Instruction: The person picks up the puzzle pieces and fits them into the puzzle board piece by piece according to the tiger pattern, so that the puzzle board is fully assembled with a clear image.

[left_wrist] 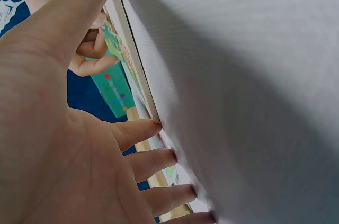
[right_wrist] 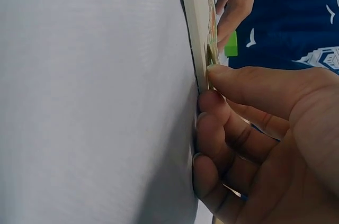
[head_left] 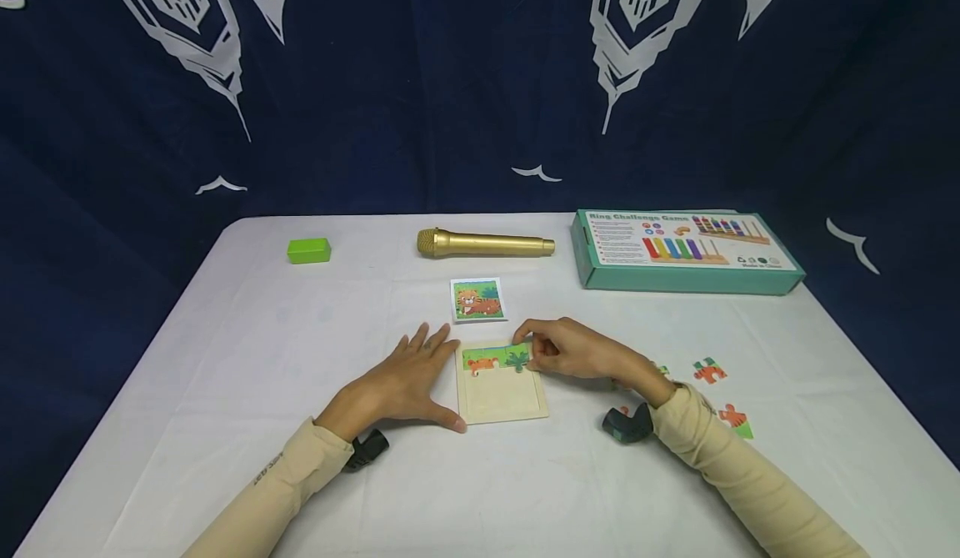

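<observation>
On the far left of the white surface (head_left: 180, 391), a green block (head_left: 309, 251) is sitting. Nearer, the person's left hand (head_left: 408, 381) is holding its fingers straight and wide apart, index finger and thumb touching the left edge of a wooden puzzle board (head_left: 502, 399). The board is resting flat near the middle, its far part carrying a strip of pieces (head_left: 483, 364) (orange animal parts and a palm tree are showing) and its near part showing bare wood. Beyond it a tiger card (head_left: 478, 300) is lying, and farther still a gold microphone (head_left: 487, 244). The right hand (head_left: 573, 348) is curling its fingers and gripping the board's far right corner, beside the palm tree; whether they are also pinching a piece cannot be told. On the far right a teal game box (head_left: 686, 253) is lying, with loose puzzle pieces (head_left: 709, 370) resting nearer.
</observation>
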